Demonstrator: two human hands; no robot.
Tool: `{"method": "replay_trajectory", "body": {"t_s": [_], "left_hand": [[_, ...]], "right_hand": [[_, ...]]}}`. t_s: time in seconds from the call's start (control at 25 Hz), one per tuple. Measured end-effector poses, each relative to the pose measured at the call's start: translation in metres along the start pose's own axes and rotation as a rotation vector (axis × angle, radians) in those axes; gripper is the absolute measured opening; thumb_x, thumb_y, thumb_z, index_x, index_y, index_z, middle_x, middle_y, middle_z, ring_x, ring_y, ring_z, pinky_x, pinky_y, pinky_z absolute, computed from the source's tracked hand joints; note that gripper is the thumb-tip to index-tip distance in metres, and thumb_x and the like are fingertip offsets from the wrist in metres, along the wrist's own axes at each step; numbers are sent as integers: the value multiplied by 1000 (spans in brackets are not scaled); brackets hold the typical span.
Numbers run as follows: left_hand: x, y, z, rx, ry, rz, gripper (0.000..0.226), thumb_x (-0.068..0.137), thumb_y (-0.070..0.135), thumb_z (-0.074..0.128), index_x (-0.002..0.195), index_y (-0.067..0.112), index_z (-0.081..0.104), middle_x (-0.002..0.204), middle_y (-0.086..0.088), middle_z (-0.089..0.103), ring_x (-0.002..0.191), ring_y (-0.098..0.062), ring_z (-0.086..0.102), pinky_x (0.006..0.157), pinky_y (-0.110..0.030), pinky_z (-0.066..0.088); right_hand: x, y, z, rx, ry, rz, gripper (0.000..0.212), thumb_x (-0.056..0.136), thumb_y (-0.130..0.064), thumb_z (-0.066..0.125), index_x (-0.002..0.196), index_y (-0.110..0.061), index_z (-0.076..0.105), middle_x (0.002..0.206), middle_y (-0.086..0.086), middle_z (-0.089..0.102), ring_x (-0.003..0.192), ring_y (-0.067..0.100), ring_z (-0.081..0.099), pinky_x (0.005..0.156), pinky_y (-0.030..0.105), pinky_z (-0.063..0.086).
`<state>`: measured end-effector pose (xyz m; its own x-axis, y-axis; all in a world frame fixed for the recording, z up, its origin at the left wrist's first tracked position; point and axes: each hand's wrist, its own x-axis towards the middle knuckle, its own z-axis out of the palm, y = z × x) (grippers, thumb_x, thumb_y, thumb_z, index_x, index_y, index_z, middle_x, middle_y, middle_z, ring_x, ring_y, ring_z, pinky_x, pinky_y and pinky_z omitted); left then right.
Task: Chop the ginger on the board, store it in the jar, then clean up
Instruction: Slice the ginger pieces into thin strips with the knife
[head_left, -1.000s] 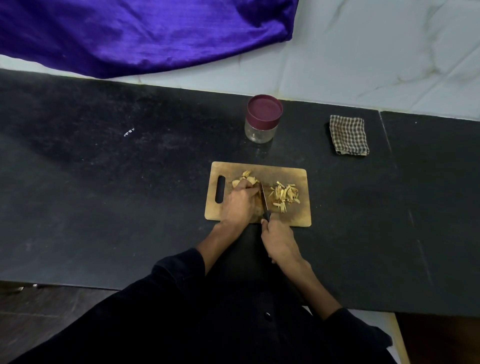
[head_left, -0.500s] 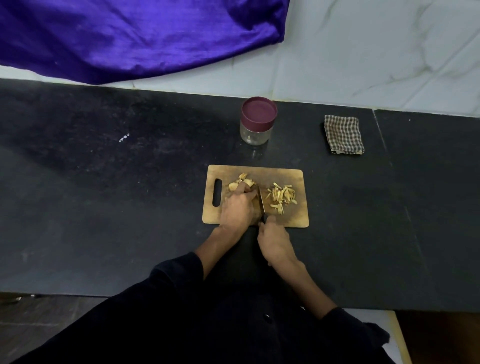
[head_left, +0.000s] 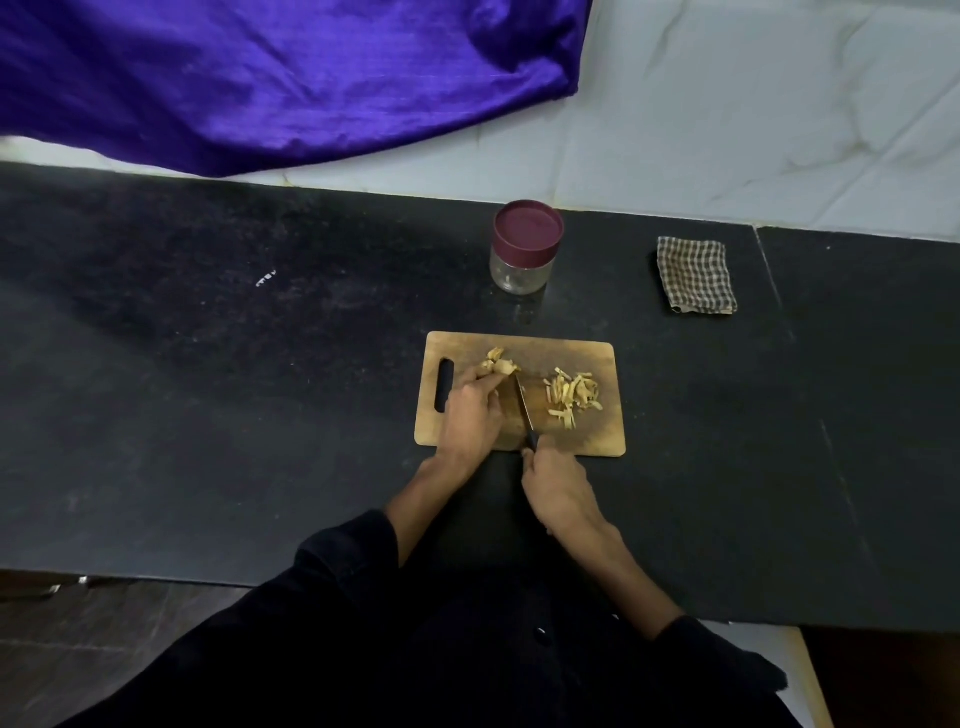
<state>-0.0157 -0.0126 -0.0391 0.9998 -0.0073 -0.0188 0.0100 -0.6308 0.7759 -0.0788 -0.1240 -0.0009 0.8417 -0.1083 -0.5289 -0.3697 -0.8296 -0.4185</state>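
Note:
A small wooden cutting board (head_left: 597, 441) lies on the black counter. My left hand (head_left: 470, 415) rests on the board, its curled fingertips holding down a chunk of ginger (head_left: 500, 364) near the far edge. My right hand (head_left: 558, 491) grips the black handle of a knife (head_left: 523, 410), whose blade lies along the board just right of my left fingers. A pile of chopped ginger strips (head_left: 571, 397) sits on the board's right half. Behind the board stands a glass jar (head_left: 522, 260) with a maroon lid on it.
A folded checked cloth (head_left: 695, 275) lies on the counter at the back right. Purple fabric (head_left: 270, 78) hangs over the white wall at the upper left. The black counter (head_left: 208, 389) stretches wide to the left and right of the board.
The knife stays beside my left fingers, with small cutting strokes. Both hands keep their places on the board; the view has shifted slightly.

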Motion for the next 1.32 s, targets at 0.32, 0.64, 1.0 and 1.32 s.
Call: {"method": "replay_trajectory", "body": {"t_s": [0.32, 0.64, 1.0, 1.32], "left_hand": [[10, -3, -23, -262, -53, -130, 30, 91, -2, 53, 117, 9, 64, 105, -5, 66, 67, -7, 63, 58, -14, 50], [13, -21, -46, -290, 100, -168, 24, 93, 4, 55, 115, 7, 65, 102, -9, 67, 67, -11, 64, 55, -15, 51], [-1, -16, -30, 40, 47, -56, 17, 88, 18, 66, 103, 11, 70, 99, 1, 63, 84, -9, 61, 71, -11, 45], [0, -11, -21, 185, 55, -58, 16, 84, 19, 71, 98, 11, 69, 105, 0, 60, 89, -13, 60, 73, -22, 47]], "right_hand": [[0, 20, -20, 84, 57, 20, 25, 105, -33, 37, 115, -13, 47, 93, 5, 58, 86, 30, 66, 74, 52, 58], [4, 26, -16, 106, 36, 40, 28, 105, -34, 39, 116, -11, 50, 93, 5, 57, 85, 30, 66, 72, 50, 59], [14, 20, -17, 121, 48, -64, 25, 104, -36, 41, 113, -15, 52, 88, 3, 59, 80, 27, 66, 71, 53, 58], [22, 27, -13, 157, 47, -44, 18, 104, -37, 43, 103, -20, 50, 90, 5, 61, 83, 27, 66, 74, 53, 58]]}}
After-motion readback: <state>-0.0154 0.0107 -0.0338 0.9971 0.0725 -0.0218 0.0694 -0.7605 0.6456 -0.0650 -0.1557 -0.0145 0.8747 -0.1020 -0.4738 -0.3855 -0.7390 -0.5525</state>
